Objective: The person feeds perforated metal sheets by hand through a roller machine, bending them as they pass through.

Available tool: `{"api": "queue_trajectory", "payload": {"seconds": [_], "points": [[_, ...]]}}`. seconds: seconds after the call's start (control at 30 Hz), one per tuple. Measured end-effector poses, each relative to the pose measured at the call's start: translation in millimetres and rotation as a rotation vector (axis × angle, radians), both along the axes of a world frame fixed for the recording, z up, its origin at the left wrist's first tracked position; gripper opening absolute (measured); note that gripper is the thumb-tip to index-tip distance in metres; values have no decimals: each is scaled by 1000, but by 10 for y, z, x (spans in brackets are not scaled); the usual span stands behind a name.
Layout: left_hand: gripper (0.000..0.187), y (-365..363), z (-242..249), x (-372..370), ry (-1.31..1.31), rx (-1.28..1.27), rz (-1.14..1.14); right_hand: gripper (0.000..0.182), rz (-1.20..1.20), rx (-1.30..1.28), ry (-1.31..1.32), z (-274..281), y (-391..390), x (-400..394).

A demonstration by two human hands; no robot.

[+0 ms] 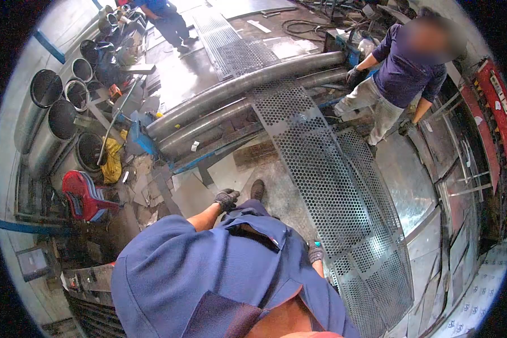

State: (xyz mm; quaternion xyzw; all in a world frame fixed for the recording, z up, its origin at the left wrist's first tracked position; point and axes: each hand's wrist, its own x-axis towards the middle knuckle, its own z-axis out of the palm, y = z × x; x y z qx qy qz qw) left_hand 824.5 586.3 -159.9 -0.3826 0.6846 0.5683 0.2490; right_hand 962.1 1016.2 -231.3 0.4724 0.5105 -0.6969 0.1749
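Two people feed one perforated sheet [321, 169] through a set of rollers [236, 96]. I watch from above the near person, whose blue shirt fills the lower frame. The left hand [226, 198], gloved, hangs free in front of the body above the floor, touching nothing; its fingers look loosely curled, though I cannot tell how tightly. The right hand [315, 252], also gloved, rests at the near left edge of the sheet, and appears closed on that edge, partly hidden by the shirt.

The sheet runs from the near right, beside the right hand, up and away to the rollers in the middle of the scene, where its far end lies over the lower rollers and under the big upper one. I judge the pass as begun but far from finished: only the far end sits at the rollers, and most of the length lies flat on the near side.

A co-worker [405, 73] stands at the far right, with one gloved hand near the roller end and the other low by the sheet's right edge. Pipes [50, 112] are stacked at the left, with a red stool [84, 194] below them, and a second perforated sheet [225, 39] lies beyond the rollers.
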Motion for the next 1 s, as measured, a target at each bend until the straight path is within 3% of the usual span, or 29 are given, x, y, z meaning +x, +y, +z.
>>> {"api": "queue_trajectory", "payload": {"seconds": [0.03,0.1,0.17,0.3,0.4,0.5,0.57,0.6,0.7,0.73,0.8,0.9,1.0], "points": [[43,12,11,-3,1,0,-1,20,-1,-343,324,-137,69,70],[44,22,25,-12,-32,1,-31,21,-2,-686,649,-100,71,57],[44,51,61,9,-33,-3,-24,23,64,86,-115,354,-59,-117],[45,43,-7,25,-6,16,-56,23,105,2,-126,295,-13,-78],[45,31,-41,28,-2,12,-72,22,267,321,232,273,-31,19],[43,69,-3,47,-7,14,-38,21,228,307,225,292,-42,22],[42,64,29,59,-14,60,-46,22,86,129,-68,287,-33,-22],[40,67,59,61,-19,106,-53,22,86,128,-69,303,-12,-44],[36,134,32,77,13,65,-9,23,250,94,-162,143,90,1],[36,158,59,79,12,64,-9,24,304,197,97,-200,128,144],[37,194,144,82,-5,30,-22,24,354,297,357,-407,165,229],[37,223,206,109,3,39,-37,25,348,309,329,-280,166,189],[38,209,82,101,-14,11,-56,27,253,251,23,-2,124,69]]}}
